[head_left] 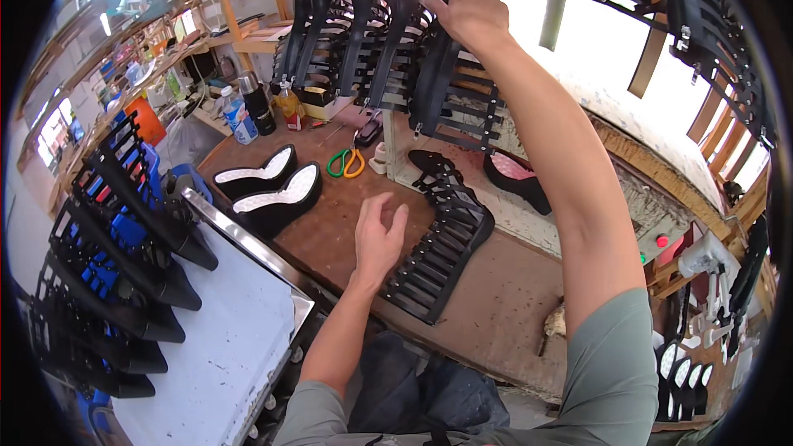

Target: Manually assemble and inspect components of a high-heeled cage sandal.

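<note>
My left hand hovers over the brown table with its thumb and fingers apart, holding nothing. Just right of it lies a black strappy boot upper, its row of studded straps facing me. My right hand is stretched far out to the rack at the back, fingers spread. Its thumb is by the top of a row of hanging black strappy uppers; the nearest hangs right below the hand. Whether the fingertips touch it is hard to see. Two black wedge soles with white insoles rest left of my left hand.
Scissors with green and orange handles lie behind the soles, near bottles and a flask. A black wedge with a pink top sits at the right. Finished-looking black boots stand on a white-topped metal-edged tray at left.
</note>
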`<state>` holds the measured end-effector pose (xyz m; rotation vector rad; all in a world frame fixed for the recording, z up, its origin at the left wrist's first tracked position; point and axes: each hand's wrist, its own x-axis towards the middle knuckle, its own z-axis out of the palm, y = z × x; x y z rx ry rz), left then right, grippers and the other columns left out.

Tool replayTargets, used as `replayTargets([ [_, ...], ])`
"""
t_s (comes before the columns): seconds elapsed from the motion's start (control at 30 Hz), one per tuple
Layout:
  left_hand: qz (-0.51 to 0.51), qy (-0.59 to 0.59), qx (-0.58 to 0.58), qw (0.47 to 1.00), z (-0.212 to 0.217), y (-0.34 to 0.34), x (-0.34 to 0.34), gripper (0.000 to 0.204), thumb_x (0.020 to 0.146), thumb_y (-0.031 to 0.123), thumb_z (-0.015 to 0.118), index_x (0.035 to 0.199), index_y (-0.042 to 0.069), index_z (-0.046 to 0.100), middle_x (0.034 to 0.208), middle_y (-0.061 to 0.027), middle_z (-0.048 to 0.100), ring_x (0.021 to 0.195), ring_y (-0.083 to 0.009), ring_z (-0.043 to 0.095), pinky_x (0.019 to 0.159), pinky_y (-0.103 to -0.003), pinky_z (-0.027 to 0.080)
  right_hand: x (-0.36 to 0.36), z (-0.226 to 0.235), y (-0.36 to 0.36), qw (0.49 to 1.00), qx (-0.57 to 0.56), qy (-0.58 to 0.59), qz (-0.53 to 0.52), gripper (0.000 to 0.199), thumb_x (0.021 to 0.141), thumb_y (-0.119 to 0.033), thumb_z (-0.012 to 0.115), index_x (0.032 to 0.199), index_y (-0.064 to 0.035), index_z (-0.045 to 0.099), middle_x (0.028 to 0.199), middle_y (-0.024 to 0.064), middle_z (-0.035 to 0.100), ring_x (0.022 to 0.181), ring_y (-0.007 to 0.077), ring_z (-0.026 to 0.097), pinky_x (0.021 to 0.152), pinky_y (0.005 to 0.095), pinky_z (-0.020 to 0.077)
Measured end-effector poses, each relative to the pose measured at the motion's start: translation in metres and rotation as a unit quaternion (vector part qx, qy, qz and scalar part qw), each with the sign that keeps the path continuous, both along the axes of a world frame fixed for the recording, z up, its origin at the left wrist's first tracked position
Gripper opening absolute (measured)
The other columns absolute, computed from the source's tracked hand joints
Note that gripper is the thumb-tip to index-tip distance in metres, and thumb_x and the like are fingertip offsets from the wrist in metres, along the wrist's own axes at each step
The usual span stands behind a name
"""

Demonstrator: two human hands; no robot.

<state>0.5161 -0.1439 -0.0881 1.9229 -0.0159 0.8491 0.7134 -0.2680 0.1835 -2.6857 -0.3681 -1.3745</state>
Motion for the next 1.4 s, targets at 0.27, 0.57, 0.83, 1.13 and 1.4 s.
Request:
replayTargets([
  [0.27, -0.078, 0.217, 0.035, 0.972, 0.002, -0.004, 0.084, 0.061, 0.092, 0.049, 0.045, 0.132, 0.004, 0.044, 0.096, -0.0229, 0.065, 0.096, -0.0391, 0.062, 0.084, -0.044, 0.047, 0.048, 0.007, -0.004, 0.992, 0.023, 0.108, -0.058, 0.062, 0.086, -0.04, 0.054, 0.131, -0.0003, 0.041, 0.133, 0.0265, 0.044, 0.108, 0.0383, 0.059, 0.084, 0.0442, 0.0527],
  [0.57, -0.197, 0.334, -0.039, 0.921, 0.006, -0.035, 0.155, 0.072, 0.088, 0.063, 0.038, 0.135, 0.009, 0.045, 0.102, -0.0222, 0.066, 0.097, -0.0394, 0.062, 0.089, -0.044, 0.045, -0.032, 0.043, -0.203, 0.89, 0.31, 0.331, 0.045, 0.04, 0.078, -0.04, 0.066, 0.087, -0.0011, 0.063, 0.076, 0.0103, 0.063, 0.054, 0.019, 0.062, 0.048, 0.0287, 0.0554],
  [0.83, -0.045, 0.048, -0.161, 0.985, 0.01, -0.03, 0.05, 0.028, 0.085, 0.023, 0.066, 0.086, -0.005, 0.066, 0.086, -0.0139, 0.068, 0.075, -0.0235, 0.064, 0.074, -0.034, 0.049, -0.143, -0.029, -0.271, 0.747, 0.552, 0.251, 0.273, 0.021, 0.08, -0.014, 0.059, 0.093, 0.0017, 0.056, 0.08, 0.0083, 0.06, 0.068, 0.017, 0.062, 0.063, 0.03, 0.0565],
  [1.13, -0.212, -0.236, -0.466, 0.826, 0.1, 0.067, -0.253, 0.022, 0.093, 0.02, 0.053, 0.105, 0.002, 0.055, 0.077, -0.0028, 0.055, 0.08, -0.0192, 0.061, 0.082, -0.049, 0.057, -0.186, -0.18, -0.111, 0.49, 0.625, 0.407, 0.452, 0.043, 0.076, 0.002, 0.06, 0.118, -0.0008, 0.051, 0.103, 0.0105, 0.06, 0.082, 0.023, 0.063, 0.069, 0.0425, 0.0578],
  [1.4, -0.248, -0.002, -0.427, 0.87, 0.062, 0.024, -0.311, 0.059, 0.079, 0.029, 0.071, 0.116, -0.008, 0.044, 0.088, -0.0152, 0.059, 0.067, -0.0251, 0.062, 0.054, -0.032, 0.055, -0.143, -0.352, -0.072, 0.531, 0.703, 0.403, 0.248, 0.051, 0.073, -0.003, 0.065, 0.118, 0.0039, 0.041, 0.097, 0.0156, 0.058, 0.075, 0.0231, 0.062, 0.063, 0.0351, 0.0539],
])
